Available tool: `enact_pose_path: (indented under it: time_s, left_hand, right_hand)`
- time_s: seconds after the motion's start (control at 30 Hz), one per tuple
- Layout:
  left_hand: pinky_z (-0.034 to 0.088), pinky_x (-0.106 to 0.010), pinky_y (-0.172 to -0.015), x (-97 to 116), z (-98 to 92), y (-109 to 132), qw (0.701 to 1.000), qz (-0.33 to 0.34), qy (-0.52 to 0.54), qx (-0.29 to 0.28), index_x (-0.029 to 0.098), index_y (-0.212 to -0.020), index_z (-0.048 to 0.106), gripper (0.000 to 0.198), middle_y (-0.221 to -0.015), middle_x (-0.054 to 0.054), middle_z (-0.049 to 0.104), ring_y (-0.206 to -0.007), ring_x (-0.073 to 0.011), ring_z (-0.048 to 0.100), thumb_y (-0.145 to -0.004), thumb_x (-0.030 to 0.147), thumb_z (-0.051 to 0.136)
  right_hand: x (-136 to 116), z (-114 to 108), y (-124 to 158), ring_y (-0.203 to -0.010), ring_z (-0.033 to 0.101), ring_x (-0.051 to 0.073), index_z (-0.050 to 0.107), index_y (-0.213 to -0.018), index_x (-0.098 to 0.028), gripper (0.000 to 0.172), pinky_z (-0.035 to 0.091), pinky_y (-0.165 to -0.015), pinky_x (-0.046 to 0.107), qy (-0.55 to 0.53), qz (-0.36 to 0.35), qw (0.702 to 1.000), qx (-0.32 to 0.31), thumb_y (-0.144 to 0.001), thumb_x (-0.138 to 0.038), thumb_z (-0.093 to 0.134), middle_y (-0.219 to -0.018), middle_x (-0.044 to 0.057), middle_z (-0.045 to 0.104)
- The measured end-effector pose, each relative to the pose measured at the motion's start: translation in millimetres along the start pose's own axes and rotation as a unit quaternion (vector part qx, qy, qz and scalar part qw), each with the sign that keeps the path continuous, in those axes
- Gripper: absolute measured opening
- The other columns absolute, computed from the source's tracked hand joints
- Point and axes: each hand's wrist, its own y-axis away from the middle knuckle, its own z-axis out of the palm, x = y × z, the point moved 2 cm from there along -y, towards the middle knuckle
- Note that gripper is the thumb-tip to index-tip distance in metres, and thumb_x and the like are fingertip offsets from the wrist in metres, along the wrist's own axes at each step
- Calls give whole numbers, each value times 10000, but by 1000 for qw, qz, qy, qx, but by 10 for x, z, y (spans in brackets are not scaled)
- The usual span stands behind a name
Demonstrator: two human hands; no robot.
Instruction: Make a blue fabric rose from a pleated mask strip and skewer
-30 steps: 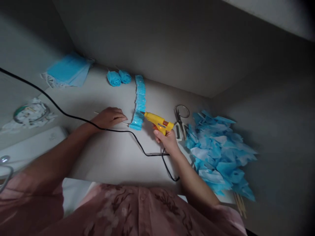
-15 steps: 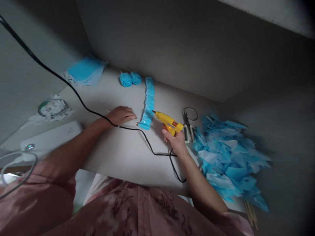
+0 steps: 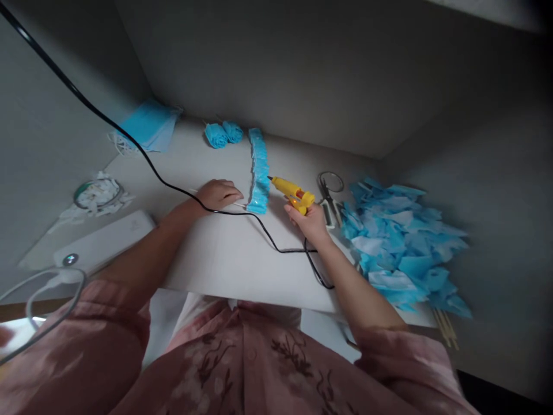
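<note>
- While the right hand (image 3: 310, 222) is closed tight around the handle of the yellow glue gun (image 3: 291, 191), the gun's tip points at the long blue strip (image 3: 258, 172), very near it, in the middle of the frame.
- Just left of the strip, the left hand (image 3: 218, 194) lies palm down on a thin stick (image 3: 239, 204). Its fingers bend over the stick, but I cannot tell if they pinch it.
- One end of the stick reaches the bottom end of the strip.
- From the upper left, a black cord (image 3: 173, 187) runs past the left wrist and across the white tabletop (image 3: 224, 259) to the gun.
- Right beside the gun lie the scissors (image 3: 329, 196). A big pile of blue and white pieces (image 3: 397, 242) sits at the right of the frame.
- Two blue rolls (image 3: 223, 133) and a stack of blue masks (image 3: 149, 124) sit at the top left.
</note>
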Motion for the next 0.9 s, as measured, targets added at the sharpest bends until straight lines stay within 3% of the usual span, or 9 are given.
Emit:
enact_pose_path:
  time_s: [0.17, 0.3, 0.4, 0.5, 0.57, 0.63, 0.73, 0.9]
  left_hand:
    - [481, -281, -854, 17, -16, -9, 1000, 8, -7, 1, 210, -986, 817, 420, -956, -83, 769, -913, -194, 675, -998, 429, 459]
    - [485, -283, -840, 8, -26, -12, 1000, 3, 1, -1, 205, -1014, 817, 399, -968, -81, 769, -889, -198, 674, -960, 435, 494]
    - [486, -277, -802, 20, -52, -12, 1000, -7, 7, 16, 198, -1068, 809, 408, -952, -74, 765, -844, -191, 666, -940, 437, 506]
    - [498, -306, -829, 102, -143, -13, 996, -14, 6, 90, 184, -1091, 805, 408, -941, -91, 764, -871, -211, 667, -945, 431, 515]
    - [507, -342, -880, 208, -229, -10, 990, -13, 21, 141, 181, -1078, 805, 406, -957, -104, 772, -912, -230, 671, -967, 453, 525]
    - [519, -359, -914, 343, -303, -2, 983, -7, 69, 169, 182, -1047, 804, 411, -985, -108, 783, -946, -236, 680, -976, 500, 553]
    - [543, -357, -951, 546, -350, 21, 971, 1, 180, 157, 167, -1032, 795, 444, -1067, -120, 789, -1007, -236, 705, -966, 559, 599]
    - [581, -382, -961, 674, -278, 61, 942, -30, 318, 102, 132, -1188, 734, 564, -1148, -140, 777, -1074, -255, 724, -946, 628, 617]
  right_hand:
    - [-58, -17, 14, -715, 610, 198, 733, -947, -231, 292, 483, -703, 340, 107, -114, 987, 34, -803, -485, 749, -822, 29, 725]
    - [-93, -43, 6, -845, 670, 240, 736, -1116, -236, 404, 493, -785, 345, 162, -119, 978, 52, -814, -504, 739, -994, 58, 770]
    - [-161, -84, -6, -785, 647, 228, 722, -1076, -226, 375, 491, -752, 342, 162, -118, 977, 67, -822, -502, 709, -914, 48, 749]
    - [-329, -107, -31, -688, 598, 200, 691, -914, -223, 376, 495, -721, 341, 137, -111, 983, 48, -873, -592, 636, -748, 29, 687]
    - [-499, -71, -56, -726, 632, 201, 683, -894, -219, 466, 518, -758, 343, 89, -111, 990, 5, -882, -678, 607, -766, 41, 705]
    - [-682, 28, -84, -874, 702, 223, 702, -1012, -209, 542, 542, -836, 347, 23, -115, 992, -35, -876, -724, 606, -919, 71, 765]
    - [-888, 297, -139, -1128, 701, 235, 717, -1103, -210, 597, 541, -994, 358, -24, -134, 988, -68, -891, -750, 577, -1163, 78, 775]
    - [-920, 841, -273, -1219, 672, 230, 697, -1203, -207, 617, 522, -1063, 368, -6, -162, 978, -128, -968, -733, 477, -1284, 93, 732]
